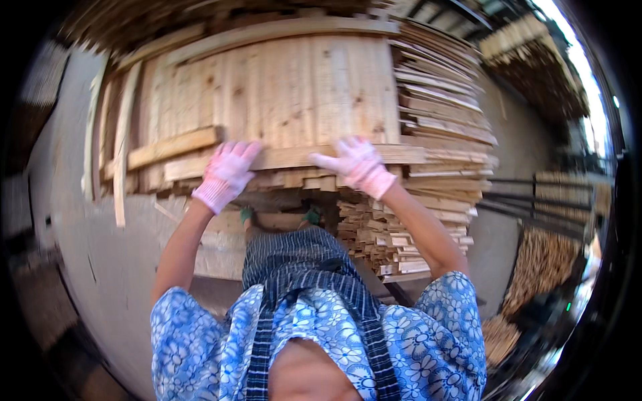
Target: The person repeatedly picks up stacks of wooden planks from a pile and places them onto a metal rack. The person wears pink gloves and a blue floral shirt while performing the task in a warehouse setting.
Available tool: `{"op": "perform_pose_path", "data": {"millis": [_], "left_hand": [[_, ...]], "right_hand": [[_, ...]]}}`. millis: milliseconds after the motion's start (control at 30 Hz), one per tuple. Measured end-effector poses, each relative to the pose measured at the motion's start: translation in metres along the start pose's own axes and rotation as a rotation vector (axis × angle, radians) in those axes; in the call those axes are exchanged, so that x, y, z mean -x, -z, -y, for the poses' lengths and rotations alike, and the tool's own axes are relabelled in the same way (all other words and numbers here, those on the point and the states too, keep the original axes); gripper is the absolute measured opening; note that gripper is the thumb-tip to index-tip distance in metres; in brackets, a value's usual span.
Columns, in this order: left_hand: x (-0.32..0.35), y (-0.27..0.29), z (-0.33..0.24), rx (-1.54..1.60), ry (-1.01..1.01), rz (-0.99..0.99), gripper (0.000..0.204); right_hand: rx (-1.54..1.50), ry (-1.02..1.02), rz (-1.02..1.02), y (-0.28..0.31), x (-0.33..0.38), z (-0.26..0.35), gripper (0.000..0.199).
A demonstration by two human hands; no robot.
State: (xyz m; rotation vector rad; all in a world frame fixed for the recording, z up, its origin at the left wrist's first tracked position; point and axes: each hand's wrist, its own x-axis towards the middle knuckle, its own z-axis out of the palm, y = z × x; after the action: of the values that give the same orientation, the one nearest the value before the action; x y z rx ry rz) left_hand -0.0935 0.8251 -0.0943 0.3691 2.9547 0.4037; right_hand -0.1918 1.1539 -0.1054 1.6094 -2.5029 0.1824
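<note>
A long pale wooden batten (287, 158) lies crosswise along the near edge of a layer of side-by-side boards (287, 93). My left hand (229, 172), in a pinkish-white knit glove, rests on this batten with its fingers stretched forward. Farther right, my gloved right hand (358, 166) lies over the same batten, thumb spread to the left and fingers pointing away; it is slightly blurred. A shorter wooden piece (174, 146) sits just left of my left hand. Another batten (281, 29) crosses the far edge of the boards.
Thin wooden slats (445, 110) are stacked unevenly to the right, with a lower stack (378, 230) beneath. A loose strip (124, 140) sticks out toward me at the left. Dark metal bars (535, 194) and a wood bundle (542, 267) stand farther right.
</note>
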Motion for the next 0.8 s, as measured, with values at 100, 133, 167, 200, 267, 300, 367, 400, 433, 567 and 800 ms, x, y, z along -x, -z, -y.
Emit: {"op": "perform_pose_path", "data": {"millis": [100,133,167,200,267,300,367,400,433,567,800], "left_hand": [[-0.007,-0.010,0.009,-0.075,0.020,0.012,0.068],[-0.007,-0.011,0.012,-0.084,0.013,0.017,0.068],[-0.007,-0.012,0.012,-0.093,0.013,0.019,0.067],[-0.008,-0.013,0.012,-0.102,0.019,0.018,0.066],[0.000,-0.016,0.017,-0.057,-0.025,-0.049,0.063],[-0.003,-0.005,0.015,0.020,0.026,0.114,0.060],[0.015,0.014,0.003,0.006,-0.086,-0.195,0.058],[0.019,0.019,0.003,0.041,-0.096,-0.274,0.058],[0.032,0.024,0.017,0.077,-0.102,-0.359,0.058],[0.089,0.087,0.135,-0.006,0.064,-0.590,0.047],[0.110,0.125,0.285,0.434,0.858,-0.220,0.067]], "right_hand": [[0.003,-0.073,-0.044,-0.006,-0.007,0.013,0.060],[0.001,-0.078,-0.034,-0.006,-0.009,0.015,0.061],[-0.001,-0.075,-0.025,-0.006,-0.010,0.014,0.061],[-0.004,-0.066,-0.017,-0.004,-0.012,0.013,0.061],[-0.032,-0.057,0.077,0.011,-0.026,0.021,0.057],[-0.053,-0.071,0.088,0.005,-0.029,0.024,0.055],[-0.102,-0.090,0.103,0.012,-0.033,0.028,0.053],[-0.009,-0.126,0.099,0.012,-0.028,0.032,0.054],[-0.036,-0.133,0.133,0.014,-0.031,0.035,0.054],[0.036,-0.105,0.268,0.044,-0.066,0.064,0.046],[-0.656,-0.254,0.128,0.002,-0.302,0.178,0.052]]}}
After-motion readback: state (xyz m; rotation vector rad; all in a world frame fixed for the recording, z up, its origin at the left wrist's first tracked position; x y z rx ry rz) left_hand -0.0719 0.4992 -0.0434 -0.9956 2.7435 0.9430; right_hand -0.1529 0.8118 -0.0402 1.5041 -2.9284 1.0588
